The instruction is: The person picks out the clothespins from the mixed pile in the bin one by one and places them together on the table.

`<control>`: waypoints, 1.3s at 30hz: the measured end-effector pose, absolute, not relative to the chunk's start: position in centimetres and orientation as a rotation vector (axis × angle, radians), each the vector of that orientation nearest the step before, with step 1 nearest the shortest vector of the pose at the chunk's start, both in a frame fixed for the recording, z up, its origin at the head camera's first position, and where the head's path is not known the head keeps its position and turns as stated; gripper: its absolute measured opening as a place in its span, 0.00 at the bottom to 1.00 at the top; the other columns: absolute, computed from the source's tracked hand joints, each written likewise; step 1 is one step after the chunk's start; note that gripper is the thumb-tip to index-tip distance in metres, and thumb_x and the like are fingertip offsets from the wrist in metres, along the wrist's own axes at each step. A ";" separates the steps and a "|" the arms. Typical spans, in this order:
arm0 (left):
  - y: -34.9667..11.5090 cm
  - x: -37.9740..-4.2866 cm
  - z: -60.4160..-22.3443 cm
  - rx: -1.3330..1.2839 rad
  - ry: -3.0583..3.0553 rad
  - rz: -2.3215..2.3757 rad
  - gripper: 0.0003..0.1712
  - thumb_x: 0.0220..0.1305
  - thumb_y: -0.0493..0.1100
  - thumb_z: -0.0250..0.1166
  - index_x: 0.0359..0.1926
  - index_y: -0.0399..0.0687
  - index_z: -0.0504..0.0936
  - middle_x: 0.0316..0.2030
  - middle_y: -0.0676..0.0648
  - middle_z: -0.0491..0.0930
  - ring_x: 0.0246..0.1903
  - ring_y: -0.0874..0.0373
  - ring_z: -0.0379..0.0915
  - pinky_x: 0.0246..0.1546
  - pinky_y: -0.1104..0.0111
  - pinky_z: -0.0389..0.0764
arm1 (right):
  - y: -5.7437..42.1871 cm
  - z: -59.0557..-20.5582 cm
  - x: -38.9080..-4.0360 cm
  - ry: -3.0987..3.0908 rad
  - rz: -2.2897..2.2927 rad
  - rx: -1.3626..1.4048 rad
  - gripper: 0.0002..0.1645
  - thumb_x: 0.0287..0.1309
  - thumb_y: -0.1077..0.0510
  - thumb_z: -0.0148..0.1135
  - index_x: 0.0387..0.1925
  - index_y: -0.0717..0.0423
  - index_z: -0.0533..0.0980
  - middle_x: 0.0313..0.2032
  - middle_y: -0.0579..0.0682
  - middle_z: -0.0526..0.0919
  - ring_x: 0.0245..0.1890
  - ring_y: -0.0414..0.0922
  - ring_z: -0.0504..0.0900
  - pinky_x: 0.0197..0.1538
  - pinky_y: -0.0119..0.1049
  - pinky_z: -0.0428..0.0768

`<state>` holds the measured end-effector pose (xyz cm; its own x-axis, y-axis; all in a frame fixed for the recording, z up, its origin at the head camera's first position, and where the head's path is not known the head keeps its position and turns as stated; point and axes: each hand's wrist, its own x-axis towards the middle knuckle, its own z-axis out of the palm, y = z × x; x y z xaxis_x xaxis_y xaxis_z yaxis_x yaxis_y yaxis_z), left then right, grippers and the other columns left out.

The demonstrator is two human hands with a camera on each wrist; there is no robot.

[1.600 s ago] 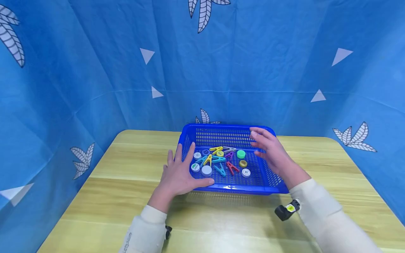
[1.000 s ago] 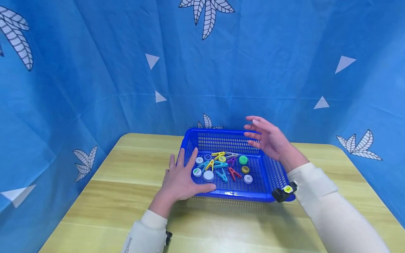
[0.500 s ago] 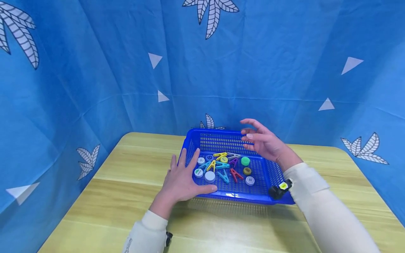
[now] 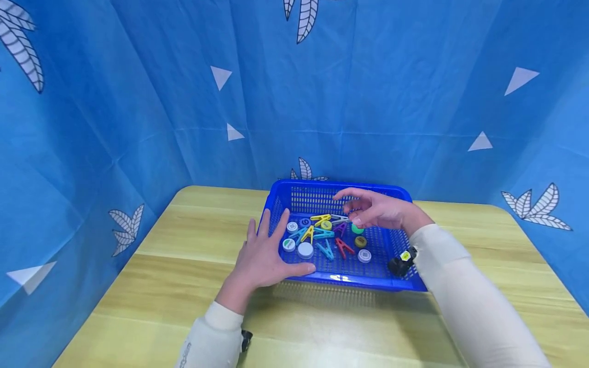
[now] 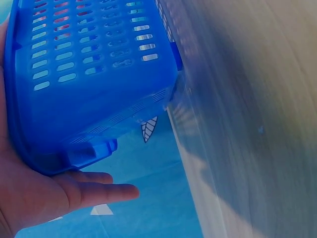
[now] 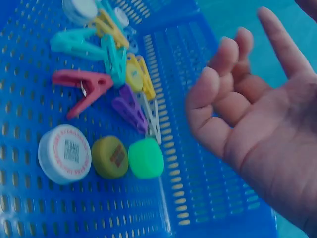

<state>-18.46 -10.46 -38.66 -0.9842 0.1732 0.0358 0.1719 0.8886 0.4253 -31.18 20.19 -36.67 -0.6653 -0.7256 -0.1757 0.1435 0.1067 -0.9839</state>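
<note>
Head view: blue basket [image 4: 340, 267] lies lengthwise left to right, both hands [image 4: 264, 258] [image 4: 381, 211] loosely ungrasping.

left grip [image 4: 263, 258] splayed, right grip [image 4: 379, 209] loosely curled

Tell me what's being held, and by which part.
Nothing appears to be held: the left grip merely rests, spread, against the near left corner of the basket; the right grip is empty over the basket.

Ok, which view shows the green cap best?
Right wrist view: the green cap looks large and uncovered. In the head view, the right hand partly hides it; in the left wrist view, I can't distinguish it.
</note>
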 end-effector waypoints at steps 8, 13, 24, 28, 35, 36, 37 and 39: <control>-10.3 -18.4 -38.5 0.279 3.045 0.677 0.77 0.33 0.90 0.60 0.79 0.73 0.34 0.78 0.42 0.29 0.73 0.30 0.22 0.57 0.28 0.59 | 21.1 -37.7 -31.8 1.764 -1.367 -0.532 0.40 0.52 0.63 0.73 0.67 0.51 0.69 0.32 0.51 0.69 0.26 0.46 0.68 0.27 0.35 0.70; -10.2 -18.3 -38.4 0.276 3.040 0.681 0.76 0.35 0.88 0.63 0.79 0.71 0.35 0.78 0.42 0.30 0.72 0.29 0.22 0.56 0.27 0.58 | 21.2 -38.2 -31.9 1.819 -1.298 -0.454 0.43 0.49 0.61 0.77 0.67 0.48 0.70 0.33 0.51 0.68 0.28 0.48 0.69 0.28 0.36 0.70; -9.8 -18.1 -38.2 0.252 3.038 0.670 0.75 0.37 0.85 0.65 0.79 0.71 0.36 0.78 0.42 0.29 0.73 0.29 0.23 0.55 0.26 0.58 | 20.4 -39.1 -32.2 2.011 -1.072 -0.544 0.42 0.46 0.62 0.79 0.65 0.49 0.74 0.48 0.63 0.70 0.43 0.53 0.70 0.38 0.39 0.74; -9.8 -18.1 -38.2 0.249 3.040 0.662 0.75 0.35 0.87 0.63 0.79 0.72 0.36 0.78 0.42 0.29 0.73 0.29 0.24 0.56 0.26 0.58 | 20.1 -39.0 -32.4 2.072 -0.970 -0.617 0.43 0.42 0.61 0.81 0.64 0.48 0.76 0.54 0.63 0.69 0.53 0.59 0.67 0.47 0.43 0.75; -9.8 -18.2 -38.3 0.257 3.042 0.661 0.75 0.37 0.86 0.64 0.79 0.71 0.36 0.78 0.42 0.29 0.72 0.28 0.24 0.55 0.26 0.59 | 19.4 -39.2 -32.4 2.129 -0.877 -0.654 0.42 0.42 0.60 0.82 0.63 0.47 0.78 0.55 0.57 0.71 0.55 0.57 0.66 0.54 0.48 0.70; -9.8 -18.2 -38.3 0.258 3.044 0.658 0.75 0.37 0.86 0.64 0.79 0.71 0.36 0.78 0.42 0.29 0.72 0.28 0.24 0.55 0.26 0.59 | 19.3 -39.3 -32.4 2.140 -0.870 -0.646 0.41 0.41 0.60 0.82 0.62 0.47 0.79 0.56 0.56 0.71 0.55 0.56 0.67 0.54 0.48 0.70; -9.8 -18.2 -38.3 0.258 3.044 0.654 0.75 0.37 0.86 0.64 0.79 0.71 0.36 0.78 0.42 0.29 0.72 0.28 0.24 0.55 0.26 0.59 | 19.3 -39.4 -32.4 2.158 -0.862 -0.639 0.41 0.41 0.61 0.82 0.61 0.46 0.79 0.55 0.55 0.72 0.54 0.55 0.67 0.54 0.48 0.70; -9.8 -18.2 -38.4 0.257 3.044 0.650 0.75 0.37 0.87 0.64 0.79 0.71 0.36 0.78 0.42 0.29 0.72 0.28 0.24 0.56 0.27 0.59 | 19.1 -39.5 -32.3 2.185 -0.850 -0.624 0.40 0.40 0.61 0.83 0.59 0.44 0.81 0.54 0.54 0.72 0.53 0.54 0.67 0.52 0.47 0.72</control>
<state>-18.17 -9.80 -38.35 -0.9863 0.1641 0.0158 0.1562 0.8998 0.4073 -32.28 19.11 -39.53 -0.6389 -0.6360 -0.4328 -0.1765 0.6688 -0.7222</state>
